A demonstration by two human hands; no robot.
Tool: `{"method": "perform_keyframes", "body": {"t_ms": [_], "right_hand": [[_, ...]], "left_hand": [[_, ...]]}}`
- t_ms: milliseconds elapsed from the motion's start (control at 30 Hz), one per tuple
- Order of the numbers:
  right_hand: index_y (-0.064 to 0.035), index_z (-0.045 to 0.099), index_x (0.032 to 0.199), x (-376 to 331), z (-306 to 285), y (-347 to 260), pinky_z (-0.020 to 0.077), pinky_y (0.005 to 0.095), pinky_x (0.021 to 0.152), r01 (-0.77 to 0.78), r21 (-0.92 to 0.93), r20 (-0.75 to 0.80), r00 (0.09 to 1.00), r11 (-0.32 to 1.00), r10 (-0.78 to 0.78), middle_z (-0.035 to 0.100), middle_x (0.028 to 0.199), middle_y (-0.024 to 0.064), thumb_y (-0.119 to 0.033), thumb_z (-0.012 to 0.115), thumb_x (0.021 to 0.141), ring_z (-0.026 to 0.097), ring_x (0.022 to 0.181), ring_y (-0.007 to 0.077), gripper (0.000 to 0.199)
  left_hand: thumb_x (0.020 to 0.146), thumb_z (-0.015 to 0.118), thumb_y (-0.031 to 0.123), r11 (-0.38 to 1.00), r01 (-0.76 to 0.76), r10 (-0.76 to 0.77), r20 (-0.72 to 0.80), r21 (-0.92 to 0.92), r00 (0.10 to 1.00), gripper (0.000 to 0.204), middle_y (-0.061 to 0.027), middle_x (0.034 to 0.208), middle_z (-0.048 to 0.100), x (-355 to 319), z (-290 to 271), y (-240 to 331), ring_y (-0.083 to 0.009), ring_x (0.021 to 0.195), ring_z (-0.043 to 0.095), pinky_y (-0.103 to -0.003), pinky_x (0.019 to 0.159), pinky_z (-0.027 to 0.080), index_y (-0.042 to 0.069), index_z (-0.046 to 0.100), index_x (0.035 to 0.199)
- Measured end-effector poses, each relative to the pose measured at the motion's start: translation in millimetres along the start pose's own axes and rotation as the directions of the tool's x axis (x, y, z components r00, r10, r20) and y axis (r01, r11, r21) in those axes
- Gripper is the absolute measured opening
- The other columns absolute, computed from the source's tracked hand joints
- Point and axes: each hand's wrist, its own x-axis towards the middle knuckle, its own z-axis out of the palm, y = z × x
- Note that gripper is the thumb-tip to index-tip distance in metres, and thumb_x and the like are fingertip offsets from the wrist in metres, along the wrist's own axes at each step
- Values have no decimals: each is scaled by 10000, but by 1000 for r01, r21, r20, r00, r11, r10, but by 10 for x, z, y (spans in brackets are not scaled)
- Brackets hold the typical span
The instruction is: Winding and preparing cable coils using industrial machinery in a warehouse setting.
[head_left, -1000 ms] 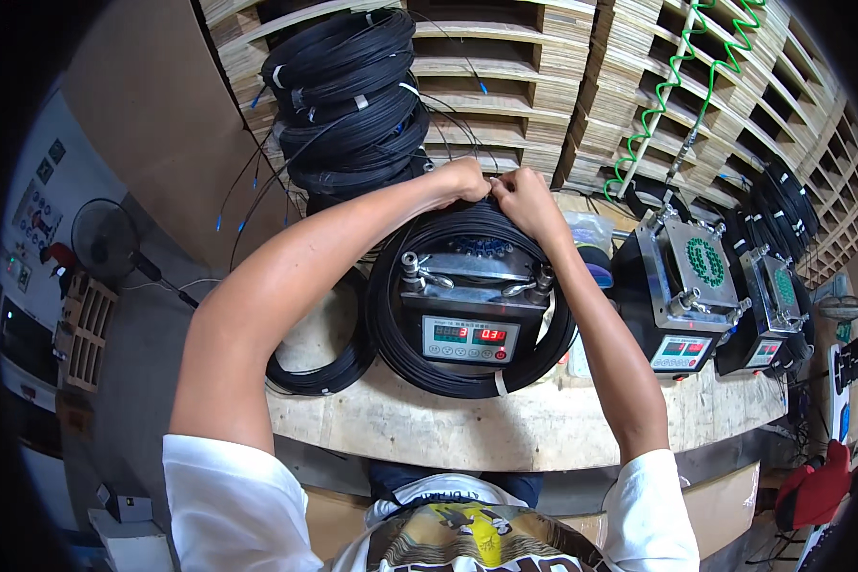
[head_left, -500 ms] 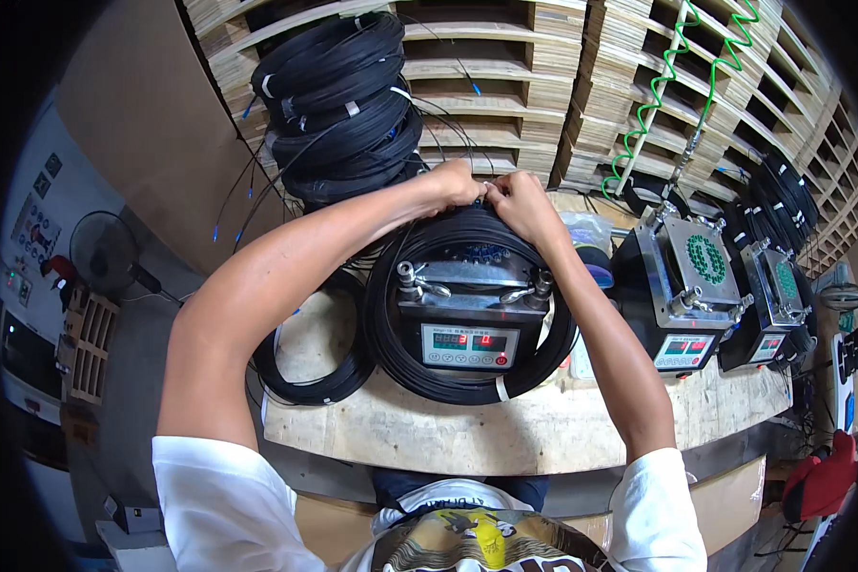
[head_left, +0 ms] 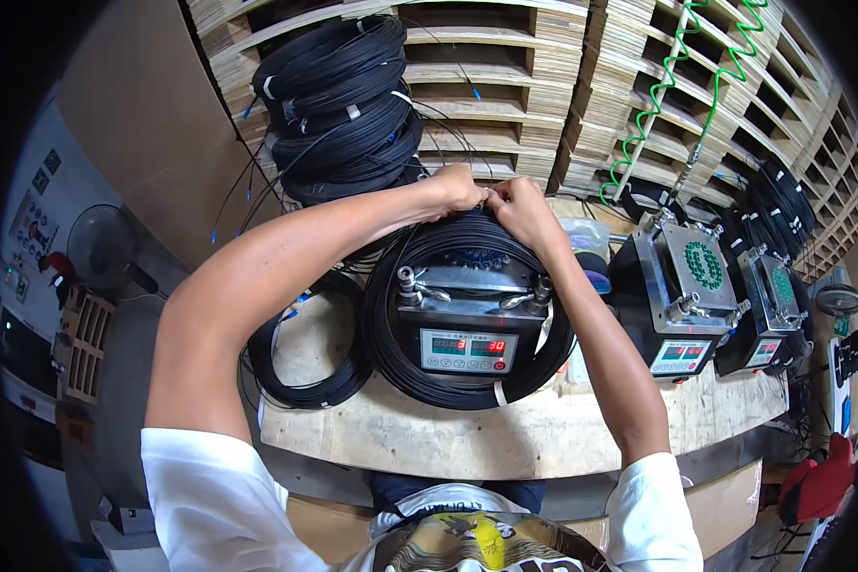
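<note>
My left hand [head_left: 459, 189] and my right hand [head_left: 522, 210] meet at the far side of a black cable coil [head_left: 437, 393]. Both are closed, with thumbs and fingertips pinched together close to each other. Something small and pale shows between the fingertips, too small to name. The coil lies around a black machine [head_left: 471, 322] that has a metal plate on top, knobs at its corners and a lit red display in front. A white tie wraps the coil at its near right. What lies under my fingers is hidden.
Another black coil [head_left: 305, 394] lies on the wooden table [head_left: 448, 443] at left. Behind it rises a stack of coils [head_left: 338, 114] with loose blue-tipped ends. Two similar machines, one nearer [head_left: 682, 286] and one farther [head_left: 770, 296], stand at right. Wooden pallets [head_left: 491, 62] and green spiral hoses [head_left: 634, 143] are behind.
Both hands stay together at the coil's far side, with only a slight shift. My left elbow has moved a little outward to the left. The digits on the nearest machine's display differ.
</note>
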Motion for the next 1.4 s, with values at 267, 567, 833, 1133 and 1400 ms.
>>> {"method": "perform_keyframes", "body": {"t_ms": [267, 567, 833, 1133, 1400], "right_hand": [[86, 700, 873, 39, 66, -74, 521, 489, 774, -33, 72, -11, 999, 997, 34, 641, 824, 338, -202, 629, 911, 676, 823, 463, 299], [73, 716, 867, 35, -8, 10, 509, 467, 711, 2, 157, -78, 997, 988, 11, 652, 761, 302, -231, 653, 940, 676, 724, 424, 319], [49, 735, 919, 48, -306, 54, 484, 418, 626, 90, 99, -16, 996, 991, -89, 689, 733, 227, -262, 644, 977, 658, 645, 290, 330], [32, 712, 1043, -4, -191, 45, 424, 295, 604, 65, 284, 7, 998, 957, -70, 640, 751, 8, -301, 674, 984, 508, 687, 86, 341], [-4, 700, 914, -63, -218, 1, 450, 250, 721, 36, 540, 92, 991, 841, -101, 695, 787, 24, -248, 662, 995, 583, 746, 73, 260]], "left_hand": [[935, 623, 356, 843, -314, 292, -120, -436, 949, 387, 24, 484, 408, -93, -1067, 626, -102, 383, 332, -306, 362, 264, 101, 549, 653], [971, 540, 374, 970, -240, 242, 82, -35, 967, 369, 36, 510, 401, -135, -550, -92, -118, 449, 376, -305, 418, 302, 100, 642, 746], [1004, 521, 346, 850, -527, 527, -85, 20, 846, 390, -207, 762, 697, -106, -163, -429, -317, 761, 687, -416, 778, 526, 87, 795, 903], [1040, 459, 278, 721, -330, 474, 87, -609, 876, 330, 100, 651, 334, -286, -165, -493, -23, 563, 312, -229, 487, 231, 52, 668, 1160], [1008, 627, 236, 681, -471, 535, -57, -561, 843, 276, 14, 766, 599, -397, -207, -602, -44, 644, 532, -204, 553, 422, -7, 589, 1133]]}}
